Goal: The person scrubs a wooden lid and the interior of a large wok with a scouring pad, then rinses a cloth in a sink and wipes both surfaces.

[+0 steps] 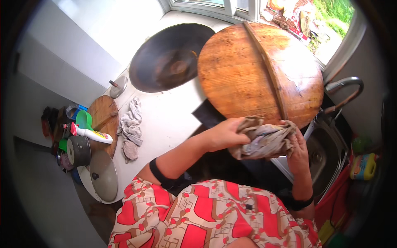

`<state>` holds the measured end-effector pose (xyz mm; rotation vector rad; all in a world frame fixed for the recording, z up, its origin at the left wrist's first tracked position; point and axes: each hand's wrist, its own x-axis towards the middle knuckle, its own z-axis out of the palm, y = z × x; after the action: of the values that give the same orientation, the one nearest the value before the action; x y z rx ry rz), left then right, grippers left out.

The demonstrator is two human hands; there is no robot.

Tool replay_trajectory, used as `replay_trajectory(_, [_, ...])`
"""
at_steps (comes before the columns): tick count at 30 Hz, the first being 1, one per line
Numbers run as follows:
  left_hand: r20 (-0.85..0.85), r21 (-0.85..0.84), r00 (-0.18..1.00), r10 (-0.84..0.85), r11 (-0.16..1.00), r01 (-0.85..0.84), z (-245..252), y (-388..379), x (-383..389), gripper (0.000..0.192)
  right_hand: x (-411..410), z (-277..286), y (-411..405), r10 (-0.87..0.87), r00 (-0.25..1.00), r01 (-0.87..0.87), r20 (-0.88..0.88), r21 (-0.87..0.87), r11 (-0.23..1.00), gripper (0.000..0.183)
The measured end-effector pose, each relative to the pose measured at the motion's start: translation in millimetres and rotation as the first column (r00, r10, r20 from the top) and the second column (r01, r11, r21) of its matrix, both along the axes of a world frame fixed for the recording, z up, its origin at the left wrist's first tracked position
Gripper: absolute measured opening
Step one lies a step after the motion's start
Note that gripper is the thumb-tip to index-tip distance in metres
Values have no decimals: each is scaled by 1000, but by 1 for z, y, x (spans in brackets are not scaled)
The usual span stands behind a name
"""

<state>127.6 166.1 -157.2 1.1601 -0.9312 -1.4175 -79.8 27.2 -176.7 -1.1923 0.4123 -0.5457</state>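
A wet-looking, grey-brown cloth [266,139] is bunched between both hands, in front of my body. My left hand [229,135] grips its left end, and my right hand [297,145] holds its right end, with some fingers hidden by the folds. Just beyond the cloth lies a large round wooden lid [235,71] with a raised wooden bar across it. A big dark wok [167,59] sits to the left of that lid on the white tiled counter [167,117]. Another crumpled grey cloth [131,122] lies on the counter at the left.
At right are a metal sink [319,155] and a curved faucet [347,82]. On the left stand a smaller wooden lid [104,111], a spray bottle [93,135], a dark pot [79,151], a glass lid [104,176] and a small metal lid [119,87]. A window frame borders the far side.
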Motion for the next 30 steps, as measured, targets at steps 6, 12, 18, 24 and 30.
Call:
replay_trajectory(6, [121, -72, 936, 330, 944, -323, -23, 75, 84, 40, 98, 6, 33, 155, 981, -177, -119, -204, 963, 36])
replay_trajectory(12, [-284, -65, 630, 723, 641, -765, 3, 151, 165, 38, 185, 26, 70, 158, 986, -163, -47, -129, 978, 36])
replay_trajectory(18, [-431, -62, 435, 791, 455, -888, 12, 176, 224, 31, 253, 15, 87, 265, 920, -316, -288, -148, 937, 32])
replay_trajectory(24, [-290, -194, 499, 817, 461, -866, 56, 176, 235, 37, 305, 28, 111, 650, 727, -679, -221, -93, 728, 27])
replay_trajectory(30, [371, -340, 357, 858, 483, -807, 42, 166, 223, 47, 364, 6, 149, 799, 600, -792, 41, 164, 587, 37])
